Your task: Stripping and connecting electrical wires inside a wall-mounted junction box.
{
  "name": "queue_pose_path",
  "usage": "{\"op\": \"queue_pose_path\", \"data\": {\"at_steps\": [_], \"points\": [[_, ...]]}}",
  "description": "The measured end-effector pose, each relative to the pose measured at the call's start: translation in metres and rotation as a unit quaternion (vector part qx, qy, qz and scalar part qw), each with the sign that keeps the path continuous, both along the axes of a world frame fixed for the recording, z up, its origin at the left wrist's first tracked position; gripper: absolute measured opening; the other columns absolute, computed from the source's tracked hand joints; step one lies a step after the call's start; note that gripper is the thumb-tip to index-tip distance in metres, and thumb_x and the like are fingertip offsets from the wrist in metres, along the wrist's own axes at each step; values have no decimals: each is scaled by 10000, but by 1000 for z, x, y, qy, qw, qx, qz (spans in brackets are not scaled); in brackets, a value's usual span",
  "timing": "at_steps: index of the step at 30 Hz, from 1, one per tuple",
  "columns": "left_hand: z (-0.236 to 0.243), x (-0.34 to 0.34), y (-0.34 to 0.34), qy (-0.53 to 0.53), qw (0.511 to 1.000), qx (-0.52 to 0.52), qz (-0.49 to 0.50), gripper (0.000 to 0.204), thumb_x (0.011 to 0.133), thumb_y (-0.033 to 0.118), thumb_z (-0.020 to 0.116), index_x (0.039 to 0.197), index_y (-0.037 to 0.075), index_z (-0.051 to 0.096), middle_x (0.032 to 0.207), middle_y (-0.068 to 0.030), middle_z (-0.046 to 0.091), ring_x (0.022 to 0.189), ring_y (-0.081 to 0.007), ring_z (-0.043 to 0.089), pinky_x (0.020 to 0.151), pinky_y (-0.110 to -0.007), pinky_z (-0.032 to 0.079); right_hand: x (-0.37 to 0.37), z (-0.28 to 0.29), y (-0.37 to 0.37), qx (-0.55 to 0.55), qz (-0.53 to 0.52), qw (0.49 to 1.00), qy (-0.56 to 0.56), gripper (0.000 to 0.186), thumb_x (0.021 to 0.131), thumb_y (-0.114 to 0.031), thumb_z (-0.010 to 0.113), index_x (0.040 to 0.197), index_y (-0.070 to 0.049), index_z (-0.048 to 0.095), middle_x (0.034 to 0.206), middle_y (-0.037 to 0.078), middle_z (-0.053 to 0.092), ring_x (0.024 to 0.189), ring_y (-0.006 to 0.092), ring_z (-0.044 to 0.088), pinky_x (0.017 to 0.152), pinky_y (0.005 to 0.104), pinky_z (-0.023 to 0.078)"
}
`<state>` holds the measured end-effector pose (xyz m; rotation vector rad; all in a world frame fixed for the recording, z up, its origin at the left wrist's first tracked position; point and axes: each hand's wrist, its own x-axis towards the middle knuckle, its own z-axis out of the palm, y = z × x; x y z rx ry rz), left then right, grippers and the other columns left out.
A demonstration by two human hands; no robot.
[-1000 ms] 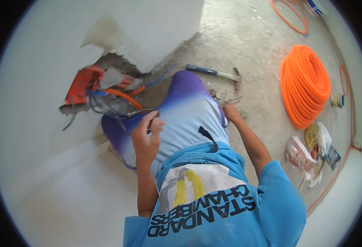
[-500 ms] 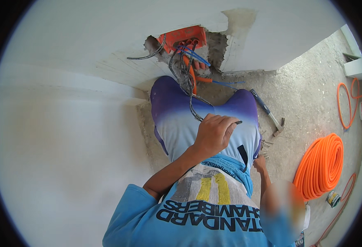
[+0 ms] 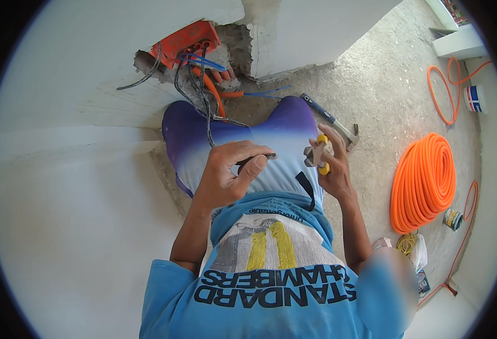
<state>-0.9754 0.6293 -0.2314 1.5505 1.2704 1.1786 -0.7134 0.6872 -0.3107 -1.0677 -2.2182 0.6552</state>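
My left hand point(image 3: 226, 173) is closed around the end of a black cable point(image 3: 209, 129), and its tip pokes out past my thumb and forefinger. The cable runs up over my lap to a red wall box point(image 3: 183, 44), where several black cables and thin blue wires point(image 3: 208, 61) come out of round openings. In my right hand point(image 3: 336, 172) is a pair of pliers with yellow handles point(image 3: 323, 169), its metal head turned toward the cable tip. A gap separates the pliers from the cable. My fingers partly cover the handles.
Beyond my right knee a hammer point(image 3: 332, 120) lies on the rough concrete floor. A big coil of orange tubing point(image 3: 423, 183) rests at the right, near a white bucket point(image 3: 474, 99) and a small can point(image 3: 452, 219). Orange conduit point(image 3: 211, 90) bends below the broken wall opening.
My right hand has come up from beside my hip and now shows the pliers. My left hand, still gripping the cable, has shifted left in the view. The view has swung rightward.
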Motion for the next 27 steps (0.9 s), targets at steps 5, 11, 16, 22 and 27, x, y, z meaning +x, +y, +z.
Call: {"op": "queue_pose_path", "data": {"at_steps": [5,11,16,22,27], "points": [[11,-11,-9,8,1000,14,-22,181,873,152,623,919,-13,683,712,-97,605,576,-182,533,520,-291,401,-41,16,25,47,120,992,13,859,467,99,651,1269,-196,560,1486,113,288,1380,346,262,1135,518,223],[17,-16,-13,1,1000,19,-19,177,870,143,626,901,-23,677,729,-100,600,577,-184,533,515,-291,398,-62,31,35,73,153,985,-2,907,423,79,661,1274,-218,560,1471,104,317,1370,339,288,1133,529,227],[18,-18,-14,5,999,33,-16,176,866,140,626,894,-28,673,726,-103,601,570,-189,534,511,-294,397,-66,34,40,92,168,981,-14,921,409,76,672,1274,-223,562,1466,91,325,1369,329,292,1136,527,228],[18,-18,-15,4,1000,26,-17,173,865,138,627,886,-27,672,723,-100,601,562,-191,531,507,-299,395,-70,39,45,99,186,978,-9,892,420,59,692,1257,-228,578,1466,83,327,1369,321,295,1139,529,229],[19,-18,-15,4,999,34,-14,164,866,132,623,881,-23,672,715,-100,595,558,-195,524,506,-303,390,-75,39,44,96,195,976,-3,828,450,50,693,1227,-220,603,1451,79,343,1372,315,290,1135,532,234]]}}
